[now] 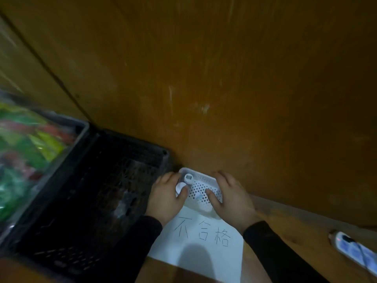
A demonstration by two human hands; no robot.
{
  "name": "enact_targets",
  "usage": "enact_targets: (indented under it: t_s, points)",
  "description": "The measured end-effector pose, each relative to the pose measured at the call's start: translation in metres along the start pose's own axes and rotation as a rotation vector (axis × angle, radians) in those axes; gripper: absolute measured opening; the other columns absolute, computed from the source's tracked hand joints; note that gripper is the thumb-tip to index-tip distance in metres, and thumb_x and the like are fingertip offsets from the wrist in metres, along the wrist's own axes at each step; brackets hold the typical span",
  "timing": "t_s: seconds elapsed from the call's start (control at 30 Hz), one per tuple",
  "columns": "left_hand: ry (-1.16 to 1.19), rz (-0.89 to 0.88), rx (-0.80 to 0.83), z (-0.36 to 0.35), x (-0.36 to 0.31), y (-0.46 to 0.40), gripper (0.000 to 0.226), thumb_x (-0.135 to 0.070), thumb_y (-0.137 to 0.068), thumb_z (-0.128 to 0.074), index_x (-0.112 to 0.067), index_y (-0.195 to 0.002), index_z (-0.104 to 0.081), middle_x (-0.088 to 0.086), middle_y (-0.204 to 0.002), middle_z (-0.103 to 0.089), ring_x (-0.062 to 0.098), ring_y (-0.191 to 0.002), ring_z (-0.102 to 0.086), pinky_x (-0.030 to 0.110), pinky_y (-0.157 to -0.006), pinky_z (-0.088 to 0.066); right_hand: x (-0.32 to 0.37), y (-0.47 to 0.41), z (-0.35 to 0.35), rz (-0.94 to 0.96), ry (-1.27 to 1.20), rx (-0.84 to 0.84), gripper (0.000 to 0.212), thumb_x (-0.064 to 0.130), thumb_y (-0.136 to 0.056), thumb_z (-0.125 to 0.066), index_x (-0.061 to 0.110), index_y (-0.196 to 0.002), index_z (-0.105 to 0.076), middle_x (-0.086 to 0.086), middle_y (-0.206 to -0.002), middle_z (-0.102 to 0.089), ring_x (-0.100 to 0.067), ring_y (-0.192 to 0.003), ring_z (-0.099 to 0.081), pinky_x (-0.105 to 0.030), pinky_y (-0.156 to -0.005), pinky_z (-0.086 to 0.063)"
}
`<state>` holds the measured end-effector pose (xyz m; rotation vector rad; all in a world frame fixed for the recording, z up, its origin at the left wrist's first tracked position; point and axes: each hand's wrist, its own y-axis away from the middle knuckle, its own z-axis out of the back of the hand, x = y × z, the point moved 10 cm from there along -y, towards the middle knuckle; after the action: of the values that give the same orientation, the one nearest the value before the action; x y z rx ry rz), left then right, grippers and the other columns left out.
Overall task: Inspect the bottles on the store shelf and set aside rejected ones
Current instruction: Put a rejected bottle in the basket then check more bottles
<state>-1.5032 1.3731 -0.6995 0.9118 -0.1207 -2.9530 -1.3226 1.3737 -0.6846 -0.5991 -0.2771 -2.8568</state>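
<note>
Wooden wall [224, 78]: big, orange-brown, scuffed. Black crate [102, 180]: rigid slotted plastic, seemingly empty, just left of the basket. Blurred bin of green and red packets [24, 150] further left. Paper sheet [204, 242]: flat, white, handwritten 不合格, lying on the wooden bench [285, 221] under the basket's near edge. White basket [206, 187]: small, perforated plastic, pushed against the wall. Left hand [167, 199] curled around its left rim, thumb touching a small white bottle [181, 187] inside; second white capped bottle [188, 178] beside it. Right hand [230, 199] clamps the right rim, thumb inside.

Risks: light basket could tip or slide on slick paper, so bottles roll out; the crate crowds the left hand; power strip [355, 250] cord nearby could snag a sleeve.
</note>
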Motion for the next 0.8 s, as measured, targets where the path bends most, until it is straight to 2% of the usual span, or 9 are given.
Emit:
enact_targets:
  t_s: [0.13,0.3,0.47,0.53,0.67,0.8]
  points:
    - [0.045,-0.008,-0.148,0.161,-0.068,0.028,0.060,-0.051,-0.088,-0.040,-0.010,-0.126,-0.062,0.008,-0.128,-0.062,0.025,-0.120,-0.053,0.035,-0.105,-0.040,0.087,0.017,0.138,0.066,-0.018,-0.059,0.057,0.049,-0.099,-0.044,0.018,-0.146,-0.037,0.000,-0.153,-0.035,-0.020,-0.137,-0.037,-0.030,-0.107,-0.034]
    - [0.108,0.000,-0.289,0.365,-0.142,0.072,0.048,-0.045,-0.097,-0.051,-0.020,-0.138,-0.053,-0.002,-0.141,-0.050,0.014,-0.133,-0.040,0.027,-0.108,-0.031,0.224,0.045,0.321,0.247,-0.029,-0.240,0.053,0.046,-0.098,-0.049,0.019,-0.143,-0.044,0.001,-0.148,-0.040,-0.013,-0.135,-0.037,-0.025,-0.106,-0.032]
    - [0.105,0.036,-0.416,0.537,-0.195,0.135,0.047,-0.047,-0.098,-0.046,-0.026,-0.140,-0.048,-0.007,-0.144,-0.045,0.007,-0.131,-0.037,0.019,-0.100,-0.030,0.351,0.088,0.465,0.416,-0.132,-0.402,0.052,0.044,-0.096,-0.052,0.014,-0.137,-0.050,-0.005,-0.141,-0.049,-0.014,-0.131,-0.041,-0.017,-0.105,-0.028]
    - [0.077,0.051,-0.503,0.594,-0.212,0.167,0.046,-0.045,-0.099,-0.046,-0.022,-0.138,-0.051,-0.005,-0.141,-0.050,0.009,-0.128,-0.042,0.018,-0.097,-0.033,0.394,0.106,0.504,0.499,-0.196,-0.431,0.052,0.046,-0.096,-0.048,0.012,-0.136,-0.050,-0.006,-0.139,-0.050,-0.016,-0.130,-0.043,-0.014,-0.105,-0.026]
    - [-0.006,0.098,-0.665,0.680,-0.234,0.240,0.049,-0.046,-0.096,-0.041,-0.019,-0.134,-0.054,-0.001,-0.136,-0.055,0.014,-0.127,-0.047,0.035,-0.103,-0.042,0.467,0.143,0.551,0.686,-0.323,-0.442,0.052,0.046,-0.097,-0.046,0.010,-0.134,-0.052,-0.006,-0.136,-0.052,-0.016,-0.128,-0.046,-0.016,-0.106,-0.029]
    - [-0.150,0.201,-0.867,0.729,-0.250,0.340,0.041,-0.037,-0.094,-0.054,-0.011,-0.123,-0.063,0.003,-0.125,-0.063,0.010,-0.117,-0.049,0.032,-0.095,-0.046,0.526,0.183,0.552,0.891,-0.379,-0.375,0.054,0.047,-0.095,-0.046,0.007,-0.131,-0.054,-0.009,-0.132,-0.055,-0.018,-0.124,-0.048,-0.010,-0.105,-0.027]
